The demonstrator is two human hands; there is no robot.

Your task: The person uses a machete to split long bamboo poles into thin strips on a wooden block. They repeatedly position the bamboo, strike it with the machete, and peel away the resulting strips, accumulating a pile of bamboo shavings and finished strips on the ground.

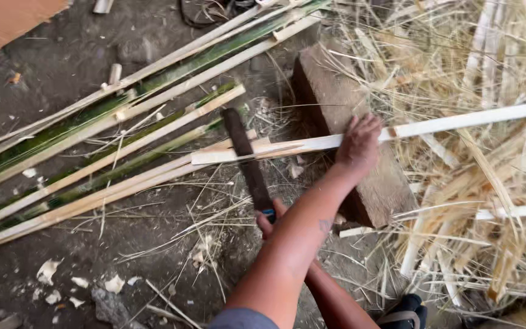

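Dirt ground — split bamboo strips, wood block, straw shavings lie on it.

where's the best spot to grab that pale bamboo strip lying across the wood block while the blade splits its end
Grip the pale bamboo strip from above, right where it crosses the wood block, as the left hand does. The block backs it there, and the hand stays clear of the split end, where the dark blade in the right hand meets it.
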